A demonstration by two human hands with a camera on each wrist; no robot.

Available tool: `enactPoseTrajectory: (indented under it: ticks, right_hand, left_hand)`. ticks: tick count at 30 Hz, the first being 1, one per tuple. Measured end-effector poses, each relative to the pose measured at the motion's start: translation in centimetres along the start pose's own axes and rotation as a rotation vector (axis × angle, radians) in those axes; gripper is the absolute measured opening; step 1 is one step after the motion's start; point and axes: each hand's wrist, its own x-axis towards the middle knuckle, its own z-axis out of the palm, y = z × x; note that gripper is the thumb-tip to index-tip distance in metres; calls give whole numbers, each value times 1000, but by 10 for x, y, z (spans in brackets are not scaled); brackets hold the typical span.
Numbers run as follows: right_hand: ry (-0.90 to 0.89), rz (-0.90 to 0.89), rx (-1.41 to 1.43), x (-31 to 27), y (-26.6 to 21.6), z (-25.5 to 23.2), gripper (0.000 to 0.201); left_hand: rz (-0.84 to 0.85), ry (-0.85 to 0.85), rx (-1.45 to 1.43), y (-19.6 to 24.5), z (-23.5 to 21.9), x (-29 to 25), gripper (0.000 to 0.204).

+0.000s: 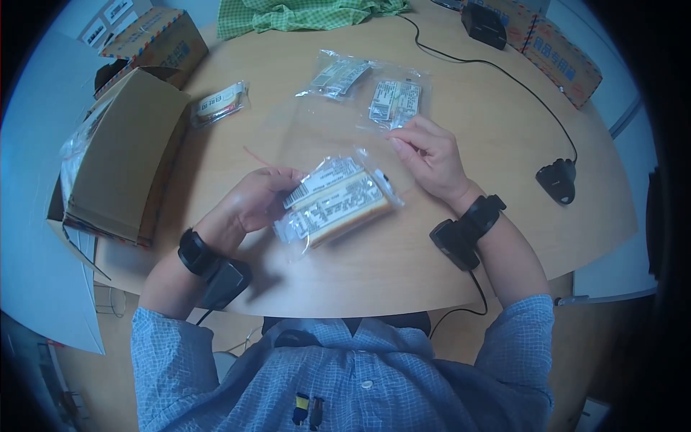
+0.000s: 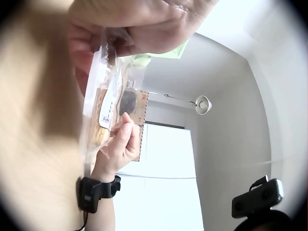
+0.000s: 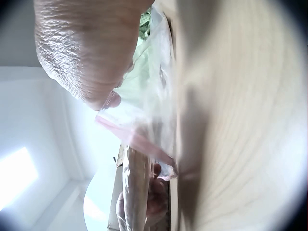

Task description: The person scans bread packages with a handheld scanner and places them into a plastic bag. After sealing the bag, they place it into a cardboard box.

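My left hand (image 1: 255, 198) grips the left end of a flat snack packet (image 1: 338, 201) in a clear wrapper, printed label up and pale brown food along its side. My right hand (image 1: 435, 160) pinches the edge of a large clear zip bag (image 1: 317, 122) between thumb and fingers. In the right wrist view, a pink strip (image 3: 137, 142) runs along the bag's mouth. Two labelled packets, one at the far left (image 1: 342, 75) and one nearer the right hand (image 1: 394, 99), lie in the bag. The held packet is close to the bag's mouth.
On the left stands an open cardboard box (image 1: 126, 162), with a small wrapped packet (image 1: 219, 104) beside it. Green checked cloth (image 1: 288, 14) lies at the back. A black device (image 1: 556, 181) and its cable are on the right, and printed boxes (image 1: 561, 61) stand behind.
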Motion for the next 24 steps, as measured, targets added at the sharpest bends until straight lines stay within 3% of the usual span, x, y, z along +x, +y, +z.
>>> enactPoseTrajectory:
  ticks: [7, 8, 12, 15, 17, 18, 19, 21, 22, 24]
  right_hand:
    - [-64, -62, -59, 1, -7, 0, 10]
    - [-63, -69, -60, 2, -8, 1, 10]
    - [-79, -93, -63, 1, -8, 3, 11]
    - [-87, -96, -78, 0, -7, 2, 10]
    - [-79, -108, -91, 1, -5, 1, 10]
    - [-70, -105, -98, 1, -3, 1, 10]
    - [-57, -100, -102, 1, -2, 1, 10]
    - [-60, -91, -103, 1, -3, 1, 10]
    - [-70, -84, -102, 1, -3, 2, 9]
    - [-69, -90, -109, 1, -4, 3, 9]
  left_hand:
    - [272, 124, -96, 25, -1, 44, 24]
    - [242, 160, -80, 26, 4, 52, 22]
    - [223, -22, -168, 16, 17, 105, 21]
    - [363, -175, -254, 22, 49, 121, 26]
    - [451, -216, -125, 32, 60, 123, 32]
    - [494, -151, 181, 33, 60, 120, 47]
    - [495, -154, 184, 29, 59, 121, 47]
    - [1310, 435, 1211, 18, 54, 122, 55]
    - [1305, 431, 1219, 20, 56, 114, 55]
    - [666, 412, 1227, 28, 65, 93, 51]
